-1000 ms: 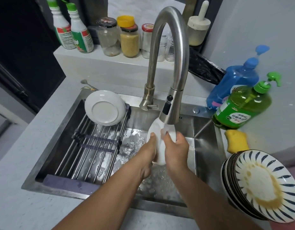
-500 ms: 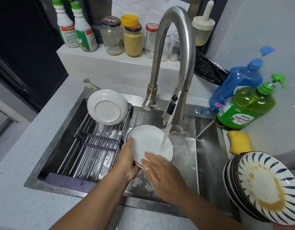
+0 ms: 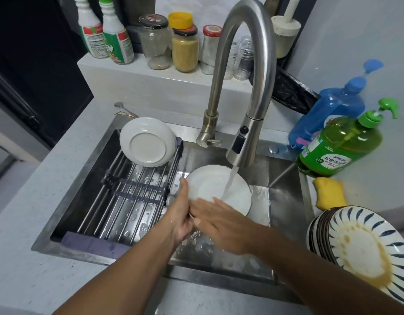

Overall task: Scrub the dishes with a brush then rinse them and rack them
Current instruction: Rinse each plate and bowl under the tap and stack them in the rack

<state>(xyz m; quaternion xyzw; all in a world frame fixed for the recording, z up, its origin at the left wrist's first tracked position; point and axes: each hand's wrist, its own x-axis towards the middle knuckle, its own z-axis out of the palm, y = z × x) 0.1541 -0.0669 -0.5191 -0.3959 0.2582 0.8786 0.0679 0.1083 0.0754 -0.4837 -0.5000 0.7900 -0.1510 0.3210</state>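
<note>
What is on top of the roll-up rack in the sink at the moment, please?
One white plate leans upside down at the far end of the rack. The other bars show only water drops. The sink floor beneath is mostly hidden.

Both forearms are bare, with no sleeves; wet left hand (image 3: 181,220) and right hand (image 3: 221,226).

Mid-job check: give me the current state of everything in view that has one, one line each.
faucet: running, stream landing on the white plate.
white plate: under the stream, tilted, being rinsed.
left hand: grips the plate's left rim.
right hand: flat on the plate's face, fingers straight.
racked plate: leaning upside down on the rack.
striped plates: stacked, top one stained.
green soap bottle: mostly full.
</note>
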